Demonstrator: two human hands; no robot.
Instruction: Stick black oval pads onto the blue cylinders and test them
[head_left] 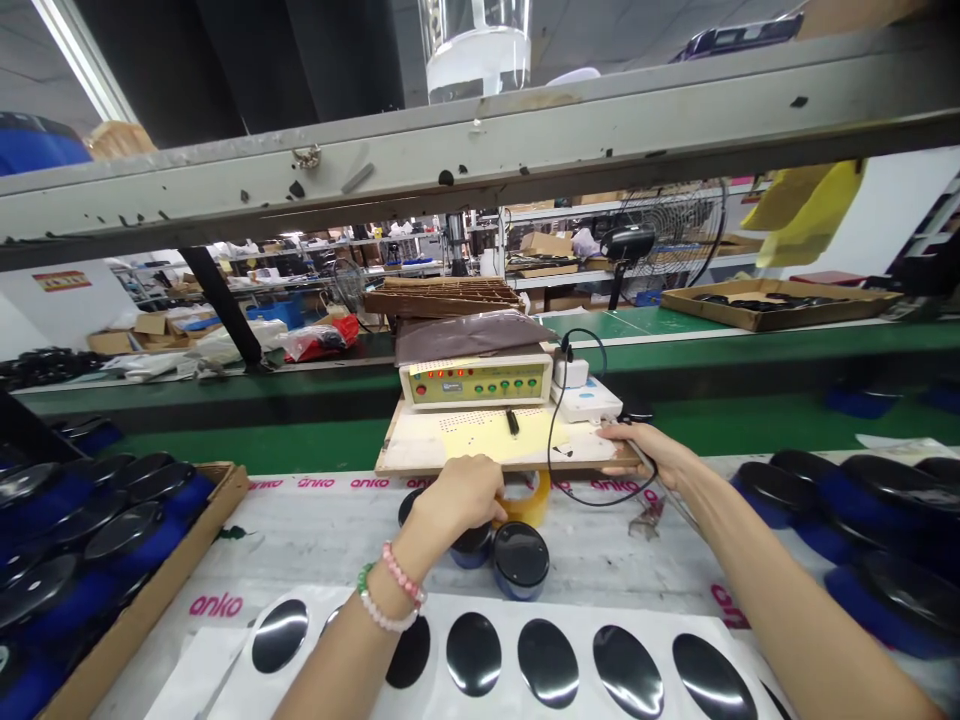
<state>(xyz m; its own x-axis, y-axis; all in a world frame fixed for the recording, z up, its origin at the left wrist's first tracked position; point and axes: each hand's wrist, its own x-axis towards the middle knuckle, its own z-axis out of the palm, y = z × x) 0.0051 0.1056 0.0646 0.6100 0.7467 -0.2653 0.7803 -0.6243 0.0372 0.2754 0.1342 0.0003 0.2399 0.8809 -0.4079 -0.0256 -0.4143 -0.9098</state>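
Observation:
My left hand [466,497] is closed, knuckles up, in front of the wooden board [409,455]; whatever its fingers hold is hidden. Just beside it lie a yellow tape roll [534,500] and round blue-and-black pieces, one of them a black-topped piece [521,558]. At the board's right corner, my right hand [646,452] grips the edge, thumb above and fingers below. A dark cable [551,450] loops down close to that hand. On the board rests a tester box [480,383] with lit red indicators and green buttons.
White sheets with black oval stickers [474,653] lie in front. A carton [161,590] of blue-and-black pieces stands left, and more stacked pieces [885,500] sit right. Behind runs a green conveyor [720,425] with a shallow tray [780,310]. A metal shelf beam [525,135] crosses overhead.

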